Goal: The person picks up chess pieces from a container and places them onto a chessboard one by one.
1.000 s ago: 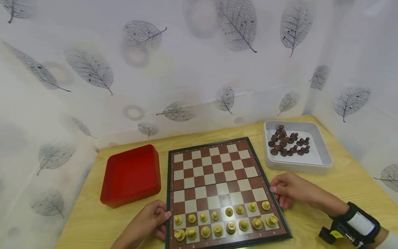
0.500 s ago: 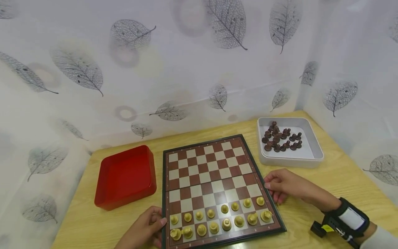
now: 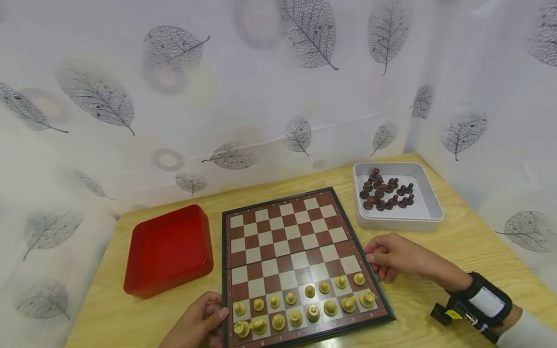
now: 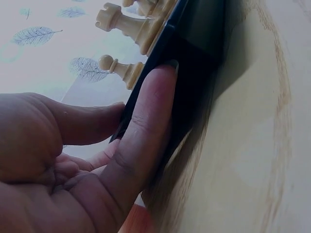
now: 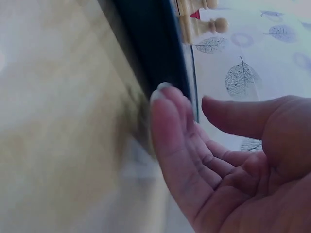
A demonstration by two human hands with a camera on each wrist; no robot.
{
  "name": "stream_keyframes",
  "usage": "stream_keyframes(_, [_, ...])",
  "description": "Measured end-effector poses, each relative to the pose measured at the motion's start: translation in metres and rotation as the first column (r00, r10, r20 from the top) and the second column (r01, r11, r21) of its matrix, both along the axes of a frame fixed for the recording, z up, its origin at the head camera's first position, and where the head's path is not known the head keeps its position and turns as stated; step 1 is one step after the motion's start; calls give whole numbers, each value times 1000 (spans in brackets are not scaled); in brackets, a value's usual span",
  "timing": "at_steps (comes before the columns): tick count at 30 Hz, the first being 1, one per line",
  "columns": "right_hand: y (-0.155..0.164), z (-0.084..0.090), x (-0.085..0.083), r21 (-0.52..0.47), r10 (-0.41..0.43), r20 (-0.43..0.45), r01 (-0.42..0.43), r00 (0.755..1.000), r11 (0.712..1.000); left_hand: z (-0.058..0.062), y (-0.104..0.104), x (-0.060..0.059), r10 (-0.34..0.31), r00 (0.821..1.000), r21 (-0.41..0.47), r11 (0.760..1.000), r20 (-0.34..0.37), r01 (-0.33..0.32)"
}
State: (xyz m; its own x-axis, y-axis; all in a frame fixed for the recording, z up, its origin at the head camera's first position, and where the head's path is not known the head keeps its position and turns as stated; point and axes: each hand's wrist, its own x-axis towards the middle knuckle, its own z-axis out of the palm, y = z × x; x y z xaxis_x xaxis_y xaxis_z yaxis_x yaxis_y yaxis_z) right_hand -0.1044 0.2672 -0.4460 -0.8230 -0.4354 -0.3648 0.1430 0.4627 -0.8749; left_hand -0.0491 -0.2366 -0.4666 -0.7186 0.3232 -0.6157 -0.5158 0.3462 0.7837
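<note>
Leaf-printed cloth (image 3: 243, 106) backs the surface (image 3: 461, 241). The left hand (image 3: 197, 321) pinches the left edge of the central chessboard (image 3: 285, 246); the right hand (image 3: 393, 253), thumb and fingers parted, touches its right. Even, gentle pressure should keep the yellow pieces (image 3: 296, 317) upright.

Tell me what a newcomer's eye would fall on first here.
Probably the chequered chessboard, with yellowish pieces in two rows along its near end and the left hand and right hand at its side edges. Next might come the bright red tray to the left of the chessboard, then the white tray of dark brown pieces beyond the right hand.
</note>
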Motion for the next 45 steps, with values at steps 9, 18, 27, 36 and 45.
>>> stream_keyframes(9, [3,53,-18,249,93,-316,-12,944,968,-1,-3,1,9,1000,33,999,-11,-9])
stream_keyframes(18, [10,90,-61,496,243,-566,89,788,864,-7,-3,2,-7,999,63,998,-33,9])
stream_keyframes(27, [5,90,-98,626,341,-505,64,793,777,-9,-4,3,-4,999,89,996,-44,8])
stream_keyframes(36, [1,71,-118,728,475,-452,5,756,686,-5,-5,1,-4,999,88,996,-43,8])
stream_keyframes(45, [-1,56,-126,741,530,-402,-75,746,667,-9,-6,1,-20,998,88,996,-61,25])
